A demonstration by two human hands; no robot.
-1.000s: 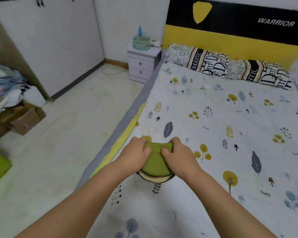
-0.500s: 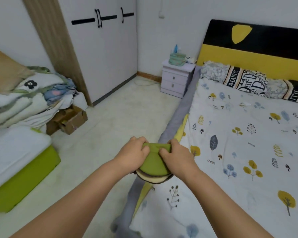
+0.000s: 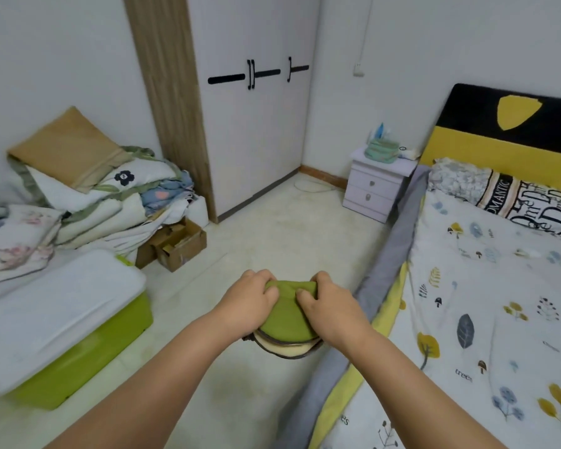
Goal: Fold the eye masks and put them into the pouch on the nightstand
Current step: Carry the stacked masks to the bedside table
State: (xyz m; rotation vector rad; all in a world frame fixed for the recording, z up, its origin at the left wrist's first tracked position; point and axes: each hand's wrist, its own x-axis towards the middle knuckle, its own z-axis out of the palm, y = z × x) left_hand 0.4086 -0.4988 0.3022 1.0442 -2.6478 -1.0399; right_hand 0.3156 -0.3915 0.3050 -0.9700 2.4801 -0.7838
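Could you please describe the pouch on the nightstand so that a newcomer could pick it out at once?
Find the black-and-yellow headboard; the pale lilac two-drawer nightstand stands just left of it, against the far wall. The pouch is the soft mint-green bag on top, much bulkier than the small white items beside it.

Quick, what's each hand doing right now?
Left hand: closed on the folded eye masks.
Right hand: closed on the same eye masks.
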